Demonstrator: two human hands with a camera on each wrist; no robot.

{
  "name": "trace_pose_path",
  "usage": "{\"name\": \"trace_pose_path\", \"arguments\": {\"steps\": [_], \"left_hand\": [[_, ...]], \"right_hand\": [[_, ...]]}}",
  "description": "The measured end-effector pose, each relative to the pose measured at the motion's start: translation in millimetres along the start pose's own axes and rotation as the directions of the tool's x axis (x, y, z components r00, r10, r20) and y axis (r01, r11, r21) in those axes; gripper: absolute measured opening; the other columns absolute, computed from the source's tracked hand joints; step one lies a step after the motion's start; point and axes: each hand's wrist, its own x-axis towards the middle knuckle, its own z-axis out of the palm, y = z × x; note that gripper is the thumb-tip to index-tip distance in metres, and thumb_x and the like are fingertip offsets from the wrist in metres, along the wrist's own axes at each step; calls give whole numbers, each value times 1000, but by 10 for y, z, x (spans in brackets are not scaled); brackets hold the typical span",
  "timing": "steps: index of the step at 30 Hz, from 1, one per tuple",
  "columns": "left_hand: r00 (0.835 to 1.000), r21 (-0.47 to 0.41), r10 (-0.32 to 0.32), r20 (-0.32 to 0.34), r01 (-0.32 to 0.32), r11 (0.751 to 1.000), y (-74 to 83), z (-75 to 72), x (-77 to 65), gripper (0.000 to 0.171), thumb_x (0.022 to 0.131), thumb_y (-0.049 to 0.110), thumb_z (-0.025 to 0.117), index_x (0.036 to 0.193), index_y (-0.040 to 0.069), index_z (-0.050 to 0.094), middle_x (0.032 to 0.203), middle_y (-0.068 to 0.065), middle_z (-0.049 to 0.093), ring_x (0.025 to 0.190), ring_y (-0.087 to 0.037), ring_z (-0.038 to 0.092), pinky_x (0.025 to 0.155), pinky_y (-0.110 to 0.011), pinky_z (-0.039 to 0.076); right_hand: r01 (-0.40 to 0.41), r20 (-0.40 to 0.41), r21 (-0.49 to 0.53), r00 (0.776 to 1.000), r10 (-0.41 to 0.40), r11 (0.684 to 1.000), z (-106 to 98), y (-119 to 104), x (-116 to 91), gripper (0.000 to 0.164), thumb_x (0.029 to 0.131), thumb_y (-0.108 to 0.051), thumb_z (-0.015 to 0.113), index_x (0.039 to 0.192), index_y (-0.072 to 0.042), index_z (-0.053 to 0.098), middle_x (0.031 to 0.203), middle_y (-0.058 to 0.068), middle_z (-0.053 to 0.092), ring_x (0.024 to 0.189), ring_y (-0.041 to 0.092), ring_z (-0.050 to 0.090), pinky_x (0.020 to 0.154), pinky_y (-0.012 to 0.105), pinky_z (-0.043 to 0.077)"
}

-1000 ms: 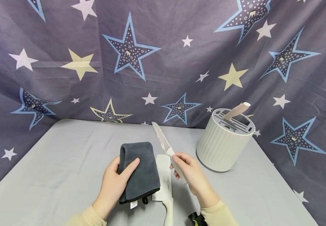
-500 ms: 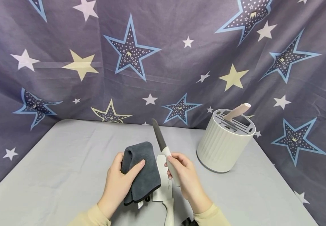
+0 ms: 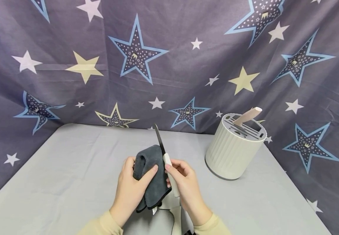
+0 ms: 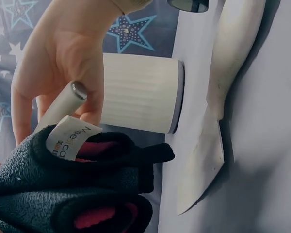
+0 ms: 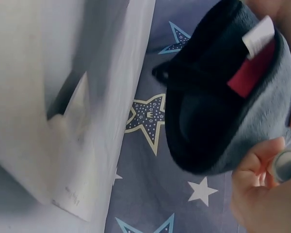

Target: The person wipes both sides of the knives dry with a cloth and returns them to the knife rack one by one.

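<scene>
My left hand (image 3: 131,186) grips a folded dark grey cloth (image 3: 154,182), thumb across its front. The left wrist view shows pink inside the cloth's folds and a white label (image 4: 70,138) on it. A knife (image 3: 170,174) with a pale handle is pinched in my right hand (image 3: 187,187), its narrow dark blade pointing up and away from me. That blade stands right at the cloth's upper right edge in the head view. Below both hands a pale cleaver (image 3: 176,218) lies on the table, its blade partly hidden by the cloth. In the right wrist view the knife's round handle end (image 5: 287,165) shows.
A ribbed cream knife block (image 3: 234,150) stands at the right rear, with one pinkish handle (image 3: 248,116) sticking up from its slotted top. The pale grey table (image 3: 78,163) ends at a star-patterned curtain (image 3: 169,65) behind and at the sides.
The right hand has moved left, bringing the knife from beside the cloth to its edge, the blade turned narrower to view. The left hand and cloth have shifted slightly right, over the cleaver's blade.
</scene>
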Motion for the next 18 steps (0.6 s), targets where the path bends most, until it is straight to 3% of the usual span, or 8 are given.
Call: {"name": "trace_pose_path", "arguments": {"steps": [11,18], "left_hand": [[998,-29,-4,59,5,1000,107,38,-29,45,87,43,75,113,12,54,108,-7,57,92,-17,56,80,-32,45],[996,-45,-12,86,15,999,152,55,-44,44,87,39,75,113,11,53,106,-9,57,91,-17,56,80,-32,46]], "right_hand": [[17,-69,-42,997,-20,999,52,14,5,34,92,-17,69,116,7,63,83,-2,58,66,10,56,55,23,51],[64,-154,-86,985,-77,994,101,29,8,31,94,-21,68,109,5,67,80,-4,59,74,9,56,64,22,50]]}}
